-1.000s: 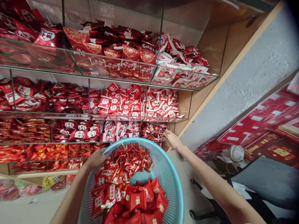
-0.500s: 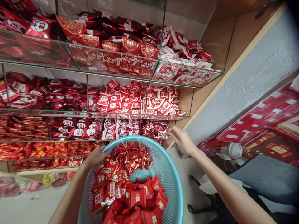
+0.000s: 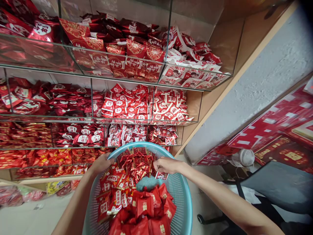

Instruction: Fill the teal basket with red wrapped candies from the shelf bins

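A light blue plastic basket (image 3: 179, 195) holds several groups of red wrapped packets: glossy ones at the top, white-lettered ones (image 3: 117, 199) at the left, and plain red ones with gold characters (image 3: 144, 206) at the bottom. My left hand (image 3: 101, 163) is closed on the basket's upper left rim. Inside the basket's upper right part, my right hand (image 3: 165, 165) pinches a small red and white packet (image 3: 161, 175), beside the glossy packets.
Glass-fronted shelves (image 3: 137, 121) with divided compartments of red packets rise ahead. A grey wall (image 3: 264, 75) stands at the right, with a dark chair (image 3: 281, 187), a white round object (image 3: 246, 157) and red boxes near it. Bagged goods lie at the lower left.
My right hand has moved left and down from the lower right shelf compartment into the basket, with a small packet now visible in its fingers. My left hand stays on the rim.
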A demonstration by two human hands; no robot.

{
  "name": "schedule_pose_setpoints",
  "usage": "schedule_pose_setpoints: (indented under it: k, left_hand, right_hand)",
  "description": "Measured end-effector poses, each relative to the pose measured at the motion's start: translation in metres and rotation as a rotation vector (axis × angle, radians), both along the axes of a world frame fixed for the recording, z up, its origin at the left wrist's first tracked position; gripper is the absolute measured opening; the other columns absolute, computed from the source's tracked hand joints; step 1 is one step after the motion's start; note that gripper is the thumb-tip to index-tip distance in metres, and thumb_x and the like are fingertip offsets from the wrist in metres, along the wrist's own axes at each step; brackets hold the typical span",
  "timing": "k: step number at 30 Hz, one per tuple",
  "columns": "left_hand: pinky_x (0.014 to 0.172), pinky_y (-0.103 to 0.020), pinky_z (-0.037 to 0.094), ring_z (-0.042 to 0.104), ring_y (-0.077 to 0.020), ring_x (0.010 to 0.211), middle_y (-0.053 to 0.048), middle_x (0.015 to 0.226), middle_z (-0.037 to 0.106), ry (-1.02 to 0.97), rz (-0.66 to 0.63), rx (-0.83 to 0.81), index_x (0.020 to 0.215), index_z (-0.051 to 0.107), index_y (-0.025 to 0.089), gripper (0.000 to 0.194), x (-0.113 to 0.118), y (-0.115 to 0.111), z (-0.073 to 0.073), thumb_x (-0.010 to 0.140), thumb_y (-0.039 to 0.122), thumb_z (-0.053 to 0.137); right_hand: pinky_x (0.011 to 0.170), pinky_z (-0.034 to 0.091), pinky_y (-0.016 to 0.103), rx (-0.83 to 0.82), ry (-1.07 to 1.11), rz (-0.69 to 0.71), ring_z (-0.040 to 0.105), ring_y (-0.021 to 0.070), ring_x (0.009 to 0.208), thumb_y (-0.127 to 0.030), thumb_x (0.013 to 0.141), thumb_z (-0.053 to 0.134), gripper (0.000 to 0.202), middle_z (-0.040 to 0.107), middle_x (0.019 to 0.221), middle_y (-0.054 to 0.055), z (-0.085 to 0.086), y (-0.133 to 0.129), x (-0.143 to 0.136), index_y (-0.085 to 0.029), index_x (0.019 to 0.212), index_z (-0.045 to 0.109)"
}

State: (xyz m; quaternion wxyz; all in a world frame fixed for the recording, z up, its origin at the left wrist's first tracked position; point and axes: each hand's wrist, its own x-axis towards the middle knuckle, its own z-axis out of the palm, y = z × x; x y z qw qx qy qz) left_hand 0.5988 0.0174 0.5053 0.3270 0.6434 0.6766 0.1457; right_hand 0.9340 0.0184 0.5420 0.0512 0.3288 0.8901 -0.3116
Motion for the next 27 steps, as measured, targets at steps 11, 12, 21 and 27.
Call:
schedule_pose_setpoints:
  k: [11, 12, 21, 27]
  left_hand:
    - [0.050, -0.021, 0.029, 0.048, -0.0140, 0.056, 0.001, 0.057, 0.050, 0.060, 0.021, -0.021, 0.065, 0.047, 0.017, 0.013, 0.003, -0.002, 0.005, 0.065, 0.028, 0.039]
    - [0.050, -0.021, 0.029, 0.048, -0.0140, 0.056, 0.001, 0.057, 0.050, 0.060, 0.018, -0.020, 0.065, 0.047, 0.018, 0.013, 0.003, -0.002, 0.005, 0.065, 0.028, 0.039]
    - [0.049, -0.020, 0.029, 0.044, -0.0122, 0.053, 0.002, 0.054, 0.045, -0.001, 0.019, -0.008, 0.062, 0.045, 0.017, 0.012, 0.005, -0.004, 0.007, 0.063, 0.027, 0.039]
    - [0.049, -0.021, 0.029, 0.046, -0.0129, 0.052, 0.002, 0.053, 0.047, -0.028, 0.033, -0.004, 0.062, 0.048, 0.017, 0.013, 0.004, -0.003, 0.005, 0.062, 0.029, 0.041]
  right_hand:
    - [0.050, 0.040, 0.019, -0.298, 0.449, -0.378, 0.055, 0.0085, 0.053, -0.013, 0.073, 0.047, 0.017, 0.054, 0.067, -0.004, -0.010, -0.025, 0.001, -0.017, 0.089, 0.046]
    - [0.049, 0.042, 0.021, -0.393, 0.493, -0.455, 0.057, 0.0096, 0.053, -0.015, 0.072, 0.048, 0.018, 0.055, 0.068, -0.003, -0.013, -0.027, 0.004, -0.017, 0.090, 0.045]
    - [0.053, 0.051, 0.024, -0.824, 0.593, -0.914, 0.066, 0.0178, 0.061, -0.017, 0.063, 0.059, 0.030, 0.052, 0.068, -0.004, -0.017, -0.058, 0.001, -0.015, 0.089, 0.044]
    - [0.035, 0.040, 0.015, -0.914, 0.447, -1.035, 0.061, 0.0129, 0.047, -0.009, 0.064, 0.053, 0.021, 0.054, 0.061, -0.004, -0.032, -0.058, -0.008, -0.016, 0.082, 0.043]
